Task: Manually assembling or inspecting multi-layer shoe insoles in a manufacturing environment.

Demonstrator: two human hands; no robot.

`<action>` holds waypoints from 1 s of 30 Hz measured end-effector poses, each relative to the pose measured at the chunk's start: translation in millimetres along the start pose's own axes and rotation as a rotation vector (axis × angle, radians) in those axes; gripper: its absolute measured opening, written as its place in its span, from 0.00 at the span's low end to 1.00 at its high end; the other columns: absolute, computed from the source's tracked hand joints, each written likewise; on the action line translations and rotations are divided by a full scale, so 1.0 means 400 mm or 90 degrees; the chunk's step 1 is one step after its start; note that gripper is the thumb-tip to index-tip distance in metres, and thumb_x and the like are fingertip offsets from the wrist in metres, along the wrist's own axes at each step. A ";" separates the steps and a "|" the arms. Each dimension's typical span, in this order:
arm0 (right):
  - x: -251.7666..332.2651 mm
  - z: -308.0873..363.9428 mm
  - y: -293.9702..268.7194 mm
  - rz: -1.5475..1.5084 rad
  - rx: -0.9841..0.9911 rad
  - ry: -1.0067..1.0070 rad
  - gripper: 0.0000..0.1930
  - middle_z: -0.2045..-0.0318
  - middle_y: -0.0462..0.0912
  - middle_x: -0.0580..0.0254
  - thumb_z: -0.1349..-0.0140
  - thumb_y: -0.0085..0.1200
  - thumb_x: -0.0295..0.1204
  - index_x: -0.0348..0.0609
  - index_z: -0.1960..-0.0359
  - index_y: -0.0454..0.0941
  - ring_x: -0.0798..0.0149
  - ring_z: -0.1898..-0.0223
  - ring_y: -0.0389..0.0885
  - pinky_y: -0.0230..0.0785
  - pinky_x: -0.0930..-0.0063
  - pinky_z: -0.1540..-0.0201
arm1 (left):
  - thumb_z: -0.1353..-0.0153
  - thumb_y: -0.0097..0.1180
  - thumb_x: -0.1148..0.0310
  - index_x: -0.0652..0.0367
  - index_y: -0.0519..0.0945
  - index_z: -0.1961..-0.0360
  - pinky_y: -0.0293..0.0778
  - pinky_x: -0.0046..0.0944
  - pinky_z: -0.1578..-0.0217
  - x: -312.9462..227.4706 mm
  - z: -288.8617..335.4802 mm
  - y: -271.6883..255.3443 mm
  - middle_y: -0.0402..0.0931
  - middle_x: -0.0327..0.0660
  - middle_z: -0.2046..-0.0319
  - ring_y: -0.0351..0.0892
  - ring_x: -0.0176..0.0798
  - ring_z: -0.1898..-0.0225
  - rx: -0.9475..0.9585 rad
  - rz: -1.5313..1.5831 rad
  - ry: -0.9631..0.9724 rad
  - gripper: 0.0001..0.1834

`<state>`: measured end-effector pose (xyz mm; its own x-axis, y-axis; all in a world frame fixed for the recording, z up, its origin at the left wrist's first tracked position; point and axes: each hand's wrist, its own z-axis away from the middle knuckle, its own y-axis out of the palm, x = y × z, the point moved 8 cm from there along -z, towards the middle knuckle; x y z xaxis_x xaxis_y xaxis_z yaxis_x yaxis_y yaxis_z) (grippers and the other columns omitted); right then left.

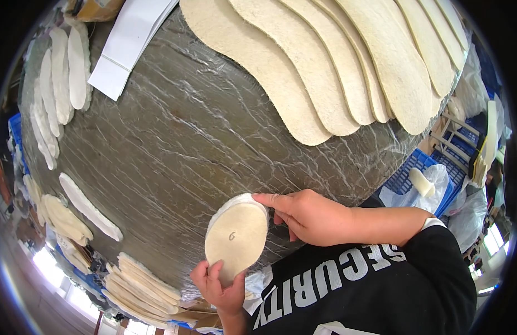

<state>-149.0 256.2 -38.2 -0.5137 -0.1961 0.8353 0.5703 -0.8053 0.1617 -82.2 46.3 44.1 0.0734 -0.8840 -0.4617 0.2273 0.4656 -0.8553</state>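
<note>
A cream insole (236, 237) with a fluffy white rim and a small dark printed mark is held up over the near part of the table. My left hand (219, 287) grips its near end, with the thumb and fingers closed around the edge. At the far end, my right hand (306, 216) has its index fingertip pressed on the fleecy rim. The other right fingers are curled below, partly hidden. A single white insole (91, 206) lies on the table to the left.
Overlapping large cream insoles (303, 78) fan across the far right. White paper strips (116, 61) lie at the far left. Insoles (60, 78) line the left edge, with an insole stack (141, 290) at the near left. Plastic film covers the dark table (163, 145). A blue crate (406, 173) stands right.
</note>
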 end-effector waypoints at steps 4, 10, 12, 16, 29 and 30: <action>0.005 0.000 -0.001 0.012 0.000 -0.002 0.27 0.69 0.80 0.48 0.39 0.37 0.17 0.40 0.35 0.59 0.61 0.79 0.82 0.76 0.69 0.72 | 0.68 0.69 0.75 0.60 0.75 0.61 0.67 0.44 0.55 0.002 -0.004 -0.002 0.66 0.48 0.54 0.68 0.49 0.54 -0.003 -0.010 0.004 0.27; 0.012 -0.003 -0.011 0.007 -0.025 0.005 0.25 0.70 0.79 0.35 0.43 0.46 0.19 0.33 0.40 0.64 0.39 0.67 0.80 0.72 0.56 0.63 | 0.69 0.70 0.76 0.59 0.76 0.60 0.67 0.44 0.55 0.002 -0.009 0.000 0.66 0.47 0.54 0.67 0.49 0.54 0.013 -0.014 0.008 0.28; 0.013 -0.004 -0.009 0.002 -0.025 0.003 0.25 0.70 0.79 0.34 0.43 0.46 0.19 0.33 0.40 0.64 0.39 0.67 0.80 0.73 0.56 0.62 | 0.69 0.70 0.76 0.59 0.76 0.60 0.67 0.45 0.55 0.004 -0.009 0.001 0.66 0.47 0.54 0.67 0.49 0.54 0.015 -0.014 0.005 0.28; 0.013 -0.005 -0.011 -0.001 -0.018 0.009 0.25 0.69 0.79 0.34 0.43 0.46 0.19 0.33 0.40 0.64 0.39 0.66 0.80 0.73 0.56 0.62 | 0.70 0.70 0.76 0.59 0.76 0.60 0.67 0.45 0.55 -0.001 -0.016 0.001 0.66 0.46 0.54 0.67 0.49 0.54 0.015 -0.013 0.008 0.29; 0.005 -0.008 -0.006 -0.003 0.002 0.025 0.26 0.70 0.79 0.34 0.42 0.45 0.19 0.34 0.39 0.63 0.39 0.67 0.79 0.72 0.56 0.62 | 0.66 0.71 0.74 0.59 0.76 0.59 0.67 0.46 0.55 -0.003 -0.024 0.002 0.67 0.47 0.53 0.67 0.50 0.54 0.018 -0.021 0.011 0.28; 0.005 -0.008 -0.006 -0.004 0.003 0.026 0.26 0.70 0.79 0.34 0.42 0.45 0.19 0.34 0.39 0.63 0.39 0.67 0.79 0.72 0.56 0.62 | 0.66 0.71 0.74 0.59 0.76 0.59 0.67 0.46 0.55 -0.002 -0.024 0.003 0.67 0.47 0.53 0.67 0.50 0.54 0.018 -0.022 0.010 0.28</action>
<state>-153.6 256.0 -38.6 -0.5433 -0.2144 0.8117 0.5701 -0.8039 0.1692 -91.4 48.0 41.1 0.0500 -0.8984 -0.4362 0.2568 0.4337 -0.8637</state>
